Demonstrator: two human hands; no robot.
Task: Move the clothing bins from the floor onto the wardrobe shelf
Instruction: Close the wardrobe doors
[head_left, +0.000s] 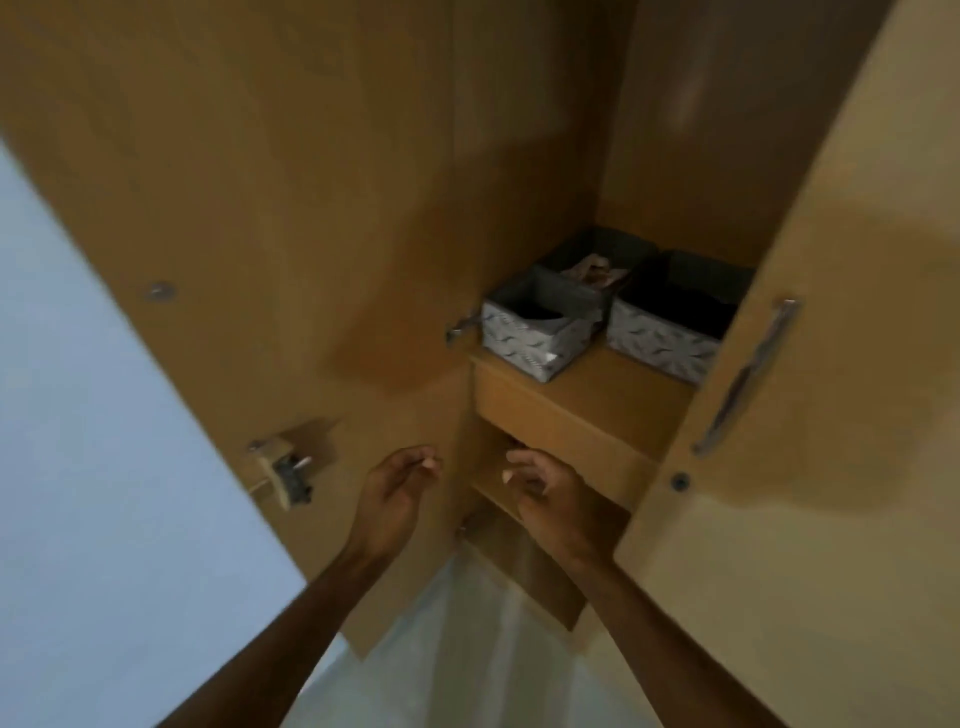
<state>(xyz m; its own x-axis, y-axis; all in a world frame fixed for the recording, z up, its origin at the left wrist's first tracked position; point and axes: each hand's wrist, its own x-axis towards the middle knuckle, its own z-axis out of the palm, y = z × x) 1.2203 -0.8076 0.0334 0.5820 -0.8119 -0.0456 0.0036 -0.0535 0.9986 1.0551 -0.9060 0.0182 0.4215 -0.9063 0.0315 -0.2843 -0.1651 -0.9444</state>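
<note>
While three clothing bins (530, 332) sit on the wardrobe shelf (587, 384) above our hands, left hand (397, 486) and right hand (545, 488) hang loosely curled and empty, and the front bin, near the edge, could be knocked off.

Three bins (530, 332), two hands (395, 488)

Left wardrobe door (234, 208): brown wood, swung open, blurred; round metal fitting (160, 291) near its edge; lock mechanism (288, 470) lower down, with a metal bolt sticking out. Right wardrobe door (810, 467): lighter wood; long metal bar handle (748, 376); small dark keyhole (679, 481) below it. Wall (78, 467): pale blue, left of the doors. Floor (457, 649): pale, glossy.
</note>
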